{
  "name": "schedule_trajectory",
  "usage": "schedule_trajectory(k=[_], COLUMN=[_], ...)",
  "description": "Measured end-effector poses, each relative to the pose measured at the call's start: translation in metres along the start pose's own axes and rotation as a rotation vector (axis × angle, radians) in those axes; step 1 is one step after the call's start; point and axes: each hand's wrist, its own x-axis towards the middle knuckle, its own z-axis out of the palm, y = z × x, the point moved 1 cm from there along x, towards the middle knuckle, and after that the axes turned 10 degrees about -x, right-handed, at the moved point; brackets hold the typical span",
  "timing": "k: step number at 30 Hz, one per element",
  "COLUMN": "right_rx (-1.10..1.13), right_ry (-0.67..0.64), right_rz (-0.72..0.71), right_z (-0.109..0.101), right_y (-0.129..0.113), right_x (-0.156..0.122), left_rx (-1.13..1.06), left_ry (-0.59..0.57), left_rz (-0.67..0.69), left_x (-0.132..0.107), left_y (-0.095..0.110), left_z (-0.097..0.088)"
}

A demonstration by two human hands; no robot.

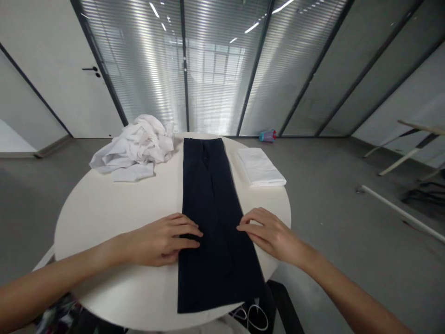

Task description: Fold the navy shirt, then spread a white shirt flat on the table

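A pair of dark navy trousers lies lengthwise across the round white table, folded into a long narrow strip. Its near end reaches the table's front edge. My left hand rests over the left edge of the trousers, fingers stretched out and lying on the cloth. On the opposite side, my right hand has its fingers bent and their tips together at the right edge of the trousers, pinching the fabric there.
A crumpled heap of white cloth lies at the table's far left. A folded white cloth sits at the far right of the table. A blue and pink object is on the floor by the glass wall. White cables hang below the front edge.
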Motion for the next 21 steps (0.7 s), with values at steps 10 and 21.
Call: schedule_trajectory(k=[10,21], right_rx=[0.052,0.005], right_ry=[-0.245,-0.03], right_rz=[0.093,0.087], right_z=[0.003,0.02], right_y=[-0.034,-0.043], right_x=[-0.061,-0.075], left_rx=[0.169,0.178], left_ry=[0.01,0.074], left_rz=[0.051,-0.081], left_x=[-0.02,-0.039], left_y=[0.035,0.057], left_z=[0.028,0.028])
